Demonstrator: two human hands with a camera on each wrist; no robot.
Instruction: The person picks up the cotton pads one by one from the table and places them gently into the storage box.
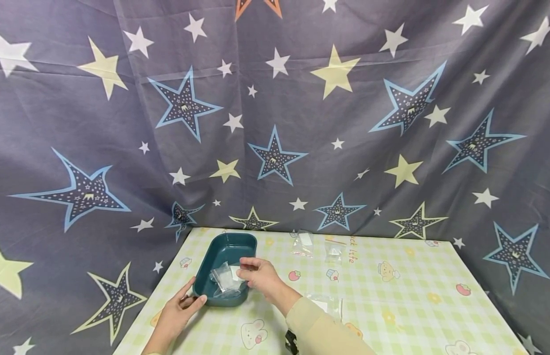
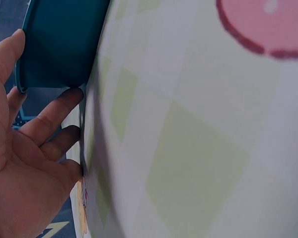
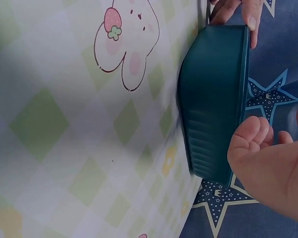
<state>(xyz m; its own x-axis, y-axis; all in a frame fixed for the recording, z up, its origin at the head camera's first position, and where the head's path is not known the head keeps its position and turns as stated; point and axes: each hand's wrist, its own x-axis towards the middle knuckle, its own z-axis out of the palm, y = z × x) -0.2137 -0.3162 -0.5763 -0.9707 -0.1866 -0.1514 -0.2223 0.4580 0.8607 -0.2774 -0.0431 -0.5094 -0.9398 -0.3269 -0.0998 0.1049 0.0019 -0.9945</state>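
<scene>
A teal plastic box (image 1: pixel 221 244) stands on the table's left side, holding clear plastic bags (image 1: pixel 226 280) and a small white piece. At its near left corner my left hand (image 1: pixel 179 310) holds it, thumb and index finger along the two sides at the rim. In the left wrist view, other fingers (image 2: pixel 52 116) reach toward the box's base. My right hand (image 1: pixel 263 278) is over the box's right rim, fingertips above the bags and thumb apart from the index finger. The right wrist view shows this hand (image 3: pixel 263 153) beside the rim, with no bag visible in it.
Two small clear bags, one (image 1: pixel 303 244) left of the other (image 1: pixel 334 252), lie near the table's back edge. Another clear bag (image 1: pixel 332 305) lies partly behind the right forearm. A star-patterned curtain (image 1: pixel 275 98) hangs behind the checked tablecloth (image 1: pixel 412 305).
</scene>
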